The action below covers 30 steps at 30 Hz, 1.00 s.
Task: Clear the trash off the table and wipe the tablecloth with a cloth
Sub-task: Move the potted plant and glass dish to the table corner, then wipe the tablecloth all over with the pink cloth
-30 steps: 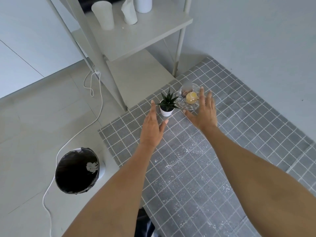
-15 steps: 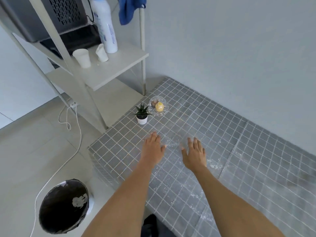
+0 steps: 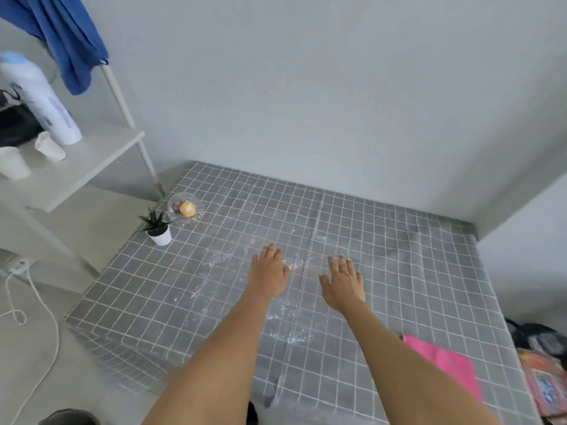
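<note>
A grey tablecloth [image 3: 399, 271] with a white grid covers the table. Small white crumbs [image 3: 288, 335] lie scattered over its middle. My left hand [image 3: 268, 273] and my right hand [image 3: 342, 283] hover palm down over the crumbs, fingers apart, holding nothing. A pink cloth [image 3: 445, 363] lies on the tablecloth at the near right, partly hidden by my right forearm. The black-lined trash bin [image 3: 70, 418] shows only its rim at the bottom left, on the floor.
A small potted plant [image 3: 158, 228] and a glass dish [image 3: 186, 208] holding a yellow item stand at the table's far left corner. A white shelf [image 3: 79, 167] carries cups and a spray bottle, with a blue cloth [image 3: 66, 35] hanging above. Coloured packets [image 3: 546, 384] lie right of the table.
My hands pulled back from the plant and dish to the table's middle. The view swung right and up, bringing the pink cloth into sight and pushing the bin to the frame's edge.
</note>
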Motion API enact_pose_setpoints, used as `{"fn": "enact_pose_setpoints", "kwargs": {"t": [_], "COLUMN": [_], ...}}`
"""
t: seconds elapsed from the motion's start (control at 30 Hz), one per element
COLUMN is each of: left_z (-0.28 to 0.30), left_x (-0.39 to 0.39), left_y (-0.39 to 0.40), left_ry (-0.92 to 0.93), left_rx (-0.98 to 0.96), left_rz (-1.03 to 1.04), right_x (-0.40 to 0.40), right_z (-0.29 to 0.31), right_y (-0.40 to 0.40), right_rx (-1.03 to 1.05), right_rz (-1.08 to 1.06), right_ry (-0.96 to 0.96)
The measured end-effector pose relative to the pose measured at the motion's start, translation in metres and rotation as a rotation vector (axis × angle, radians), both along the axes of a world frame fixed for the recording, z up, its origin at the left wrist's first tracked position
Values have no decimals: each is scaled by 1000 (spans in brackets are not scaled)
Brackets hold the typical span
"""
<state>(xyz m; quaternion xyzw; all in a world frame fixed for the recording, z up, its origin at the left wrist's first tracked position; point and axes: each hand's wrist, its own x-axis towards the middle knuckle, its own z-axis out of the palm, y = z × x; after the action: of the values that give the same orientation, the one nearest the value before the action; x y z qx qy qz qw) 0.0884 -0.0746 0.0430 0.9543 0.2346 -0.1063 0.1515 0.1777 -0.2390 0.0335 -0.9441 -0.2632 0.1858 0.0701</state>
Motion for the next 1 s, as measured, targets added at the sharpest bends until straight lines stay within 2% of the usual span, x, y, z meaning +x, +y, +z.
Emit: {"fn": "enact_pose_setpoints", "kwargs": {"t": [0.6, 0.77, 1.0], "left_z": [-18, -29, -47], "left_x": [-34, -40, -37], "left_y": [-250, -296, -328], "left_ry": [47, 81, 134], "left_rx": [-25, -37, -4], "left_rz": [-194, -256, -359], "right_x": [-55, -66, -67], "right_z": [-17, -28, -42], "right_y": [-259, -307, -346], "right_rx": [-56, -67, -107], "right_rz": [-162, -207, -165], "right_ry": [78, 124, 159]}}
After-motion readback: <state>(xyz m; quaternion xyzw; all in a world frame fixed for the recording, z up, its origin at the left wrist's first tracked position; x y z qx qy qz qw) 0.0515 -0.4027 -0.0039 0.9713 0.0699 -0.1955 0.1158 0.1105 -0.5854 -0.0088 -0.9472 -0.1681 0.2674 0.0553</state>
